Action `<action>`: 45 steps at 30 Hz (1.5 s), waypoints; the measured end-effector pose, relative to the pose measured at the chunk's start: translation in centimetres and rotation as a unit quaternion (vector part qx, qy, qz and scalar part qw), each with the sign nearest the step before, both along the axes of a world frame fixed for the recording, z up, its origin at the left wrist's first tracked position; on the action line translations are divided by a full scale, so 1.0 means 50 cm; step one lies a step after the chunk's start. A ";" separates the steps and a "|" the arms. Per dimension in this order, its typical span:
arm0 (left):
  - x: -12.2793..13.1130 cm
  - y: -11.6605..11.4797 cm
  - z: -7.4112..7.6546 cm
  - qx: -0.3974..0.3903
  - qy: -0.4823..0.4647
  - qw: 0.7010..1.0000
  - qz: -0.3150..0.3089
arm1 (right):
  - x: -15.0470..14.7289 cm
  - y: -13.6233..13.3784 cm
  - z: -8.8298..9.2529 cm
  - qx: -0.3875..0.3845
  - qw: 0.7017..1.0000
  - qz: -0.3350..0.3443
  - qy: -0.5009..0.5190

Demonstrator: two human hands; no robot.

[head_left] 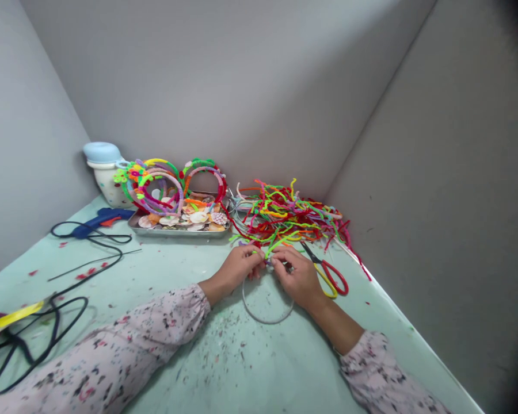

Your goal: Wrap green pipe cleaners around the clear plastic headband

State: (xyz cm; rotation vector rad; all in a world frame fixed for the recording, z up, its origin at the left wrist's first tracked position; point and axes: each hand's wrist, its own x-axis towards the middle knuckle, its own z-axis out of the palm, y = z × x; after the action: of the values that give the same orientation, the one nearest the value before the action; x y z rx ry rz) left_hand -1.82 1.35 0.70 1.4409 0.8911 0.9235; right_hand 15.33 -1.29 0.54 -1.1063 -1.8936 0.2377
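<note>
A thin pale hoop (267, 322) hangs down toward me between my hands, its far side hidden behind the fingers. My left hand (242, 264) is closed in a pinch at the upper left of the hoop. Opposite it, my right hand (297, 275) pinches at the upper right, fingers curled. A bright green pipe cleaner (280, 241) sticks up between the fingertips, with a bit of purple beside it. Just beyond the hands lies a tangled pile of colourful pipe cleaners (302, 215). Scissors with red and yellow handles (339, 279) rest right of my right hand.
Behind, a metal tray (176, 233) of shells has wrapped colourful hoops (162, 172) standing on it. A cup with a blue lid (107, 172), a blue glue gun (99, 221) and a looping black cord (56, 322) are at the left. Walls border the pale green table (224, 368).
</note>
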 end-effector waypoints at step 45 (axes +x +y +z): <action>-0.001 -0.007 0.009 -0.013 -0.047 0.999 0.003 | -0.006 -0.002 0.001 -0.043 0.998 -0.044 -0.003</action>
State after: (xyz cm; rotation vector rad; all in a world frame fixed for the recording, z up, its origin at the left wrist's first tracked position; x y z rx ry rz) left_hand -1.85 0.98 1.14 1.3610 0.8355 0.9730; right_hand 15.02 -1.39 0.60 -1.2467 -1.8487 0.2693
